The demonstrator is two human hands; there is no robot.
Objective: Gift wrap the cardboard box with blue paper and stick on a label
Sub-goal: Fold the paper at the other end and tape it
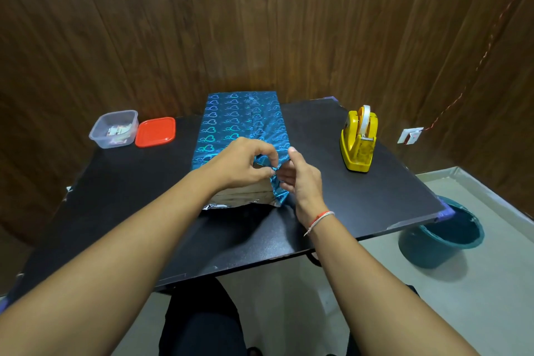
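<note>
A cardboard box [245, 195] lies lengthwise in the middle of the black table [115, 211], its top and sides covered in shiny blue paper [239, 121] printed with hearts. The near end of the box shows bare cardboard, with a silver paper edge under it. My left hand [242, 163] pinches a blue paper flap at the near right corner of the box. My right hand [300, 176] holds the same flap from the right side, fingers curled on the fold.
A yellow tape dispenser [358, 139] stands on the right of the table. At the back left sit a clear plastic tub [114, 128] with small labels inside and its red lid [156, 131]. A teal bucket [442, 234] stands on the floor to the right.
</note>
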